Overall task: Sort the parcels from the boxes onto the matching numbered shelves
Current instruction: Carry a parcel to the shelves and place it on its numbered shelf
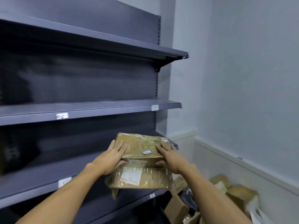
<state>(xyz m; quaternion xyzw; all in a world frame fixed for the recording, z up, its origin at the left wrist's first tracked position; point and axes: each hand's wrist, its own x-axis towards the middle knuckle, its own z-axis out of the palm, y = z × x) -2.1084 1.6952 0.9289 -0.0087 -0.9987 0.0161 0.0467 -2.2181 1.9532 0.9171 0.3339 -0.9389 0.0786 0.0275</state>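
- The left hand (111, 156) and right hand (169, 156) grip the top parcel (140, 145) at its left and right edges, fingers on top and thumbs on the near face.
- It rests on a second parcel (140, 178) (whose support is unclear) at the near edge of the lower shelf (40, 180).
- Open shelf board runs left of the parcels; boxes (178, 207) lie near right.

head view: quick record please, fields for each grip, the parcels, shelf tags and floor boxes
left grip: holds top parcel's left side, fingers on top, thumb on front
right grip: holds top parcel's right side, same way
top parcel: brown, taped, small white sticker, writing unclear
lower parcel: under top parcel, white label on it; support unclear
shelves: dark grey, white tags on front edges, unreadable
boxes: on floor at lower right, holding more parcels
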